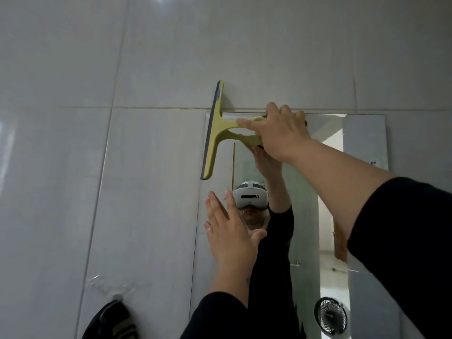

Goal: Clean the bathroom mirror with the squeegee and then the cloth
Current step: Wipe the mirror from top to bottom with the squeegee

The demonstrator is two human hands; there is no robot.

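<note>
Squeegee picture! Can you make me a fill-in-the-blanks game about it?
1. The squeegee is held by the ____ hand.
2. The squeegee's blade stands at the ____ edge of the mirror.
3. The left hand is ____, fingers spread flat.
4. The squeegee's colour is ____.

Missing words: right; left; open; yellow-green

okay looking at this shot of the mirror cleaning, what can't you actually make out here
Head view:
- The squeegee handle's end is hidden under the right hand.
- The mirror bottom is cut off by the frame edge and the arms.
- The dark object at lower left is cropped and unidentifiable.
- No cloth is visible.
</note>
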